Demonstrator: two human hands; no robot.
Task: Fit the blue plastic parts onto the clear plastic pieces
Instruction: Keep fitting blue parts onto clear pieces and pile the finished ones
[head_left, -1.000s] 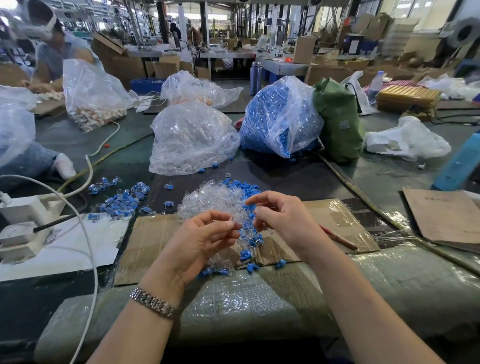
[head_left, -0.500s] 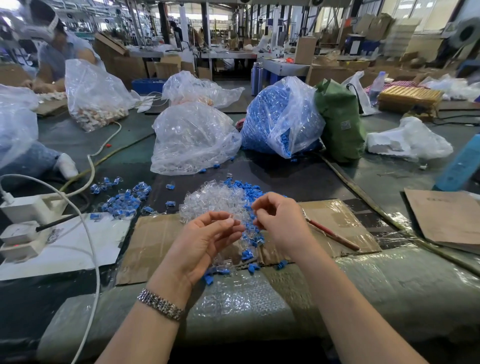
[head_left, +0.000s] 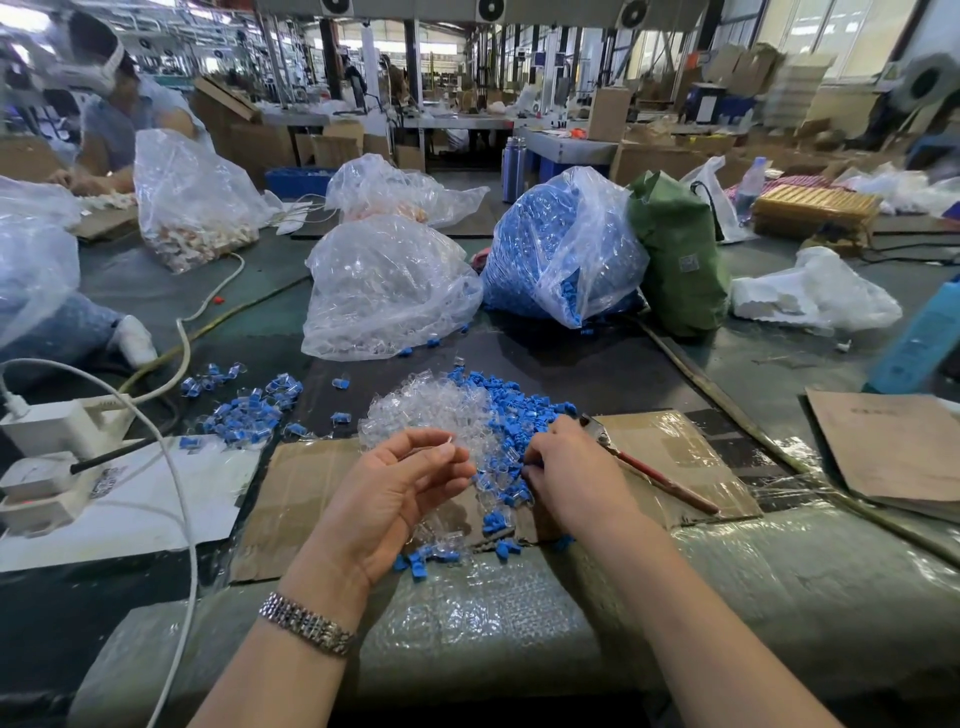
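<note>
A heap of clear plastic pieces (head_left: 431, 410) lies mid-table with loose blue plastic parts (head_left: 511, 402) along its right side. My left hand (head_left: 395, 499) hovers palm-up just before the heap and pinches one clear piece (head_left: 448, 442) between thumb and fingertips. My right hand (head_left: 569, 475) is lowered into the blue parts, fingers curled down among them; what they hold is hidden. A group of fitted blue-and-clear pieces (head_left: 244, 410) lies to the left.
Behind the heap stand a bag of clear pieces (head_left: 384, 291), a bag of blue parts (head_left: 561, 244) and a green bag (head_left: 680, 260). A red-handled tool (head_left: 654, 475) lies on the cardboard at right. White power strips and cables (head_left: 57, 447) sit left. Another person works far left.
My right hand has dropped away from my left hand, down and right into the blue parts. My left hand stays in place, still pinching a clear piece.
</note>
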